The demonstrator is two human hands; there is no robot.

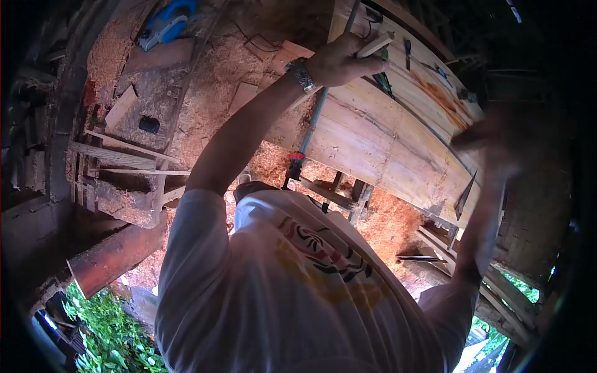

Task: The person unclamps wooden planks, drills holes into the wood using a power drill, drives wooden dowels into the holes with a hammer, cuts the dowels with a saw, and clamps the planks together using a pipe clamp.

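My left hand (345, 61), with a metal watch at the wrist, is closed around a thin wooden stick (375, 45) above the upper part of a wide wooden panel (385, 140). A green-handled tool (384, 82) lies just beside its fingers. My right hand (497, 137) is a dark blur over the panel's right side, so its fingers cannot be made out. A long bar clamp (315, 121) crosses the panel's left end. A dark pointed blade-like piece (464, 198) rests near the lower right edge.
A blue power planer (166, 25) sits at the upper left on a shavings-covered bench (143, 93) with a dark square hole. Small tools, one blue (443, 73), lie on the panel's far side. Wood shavings (388, 224) and timber pieces are below.
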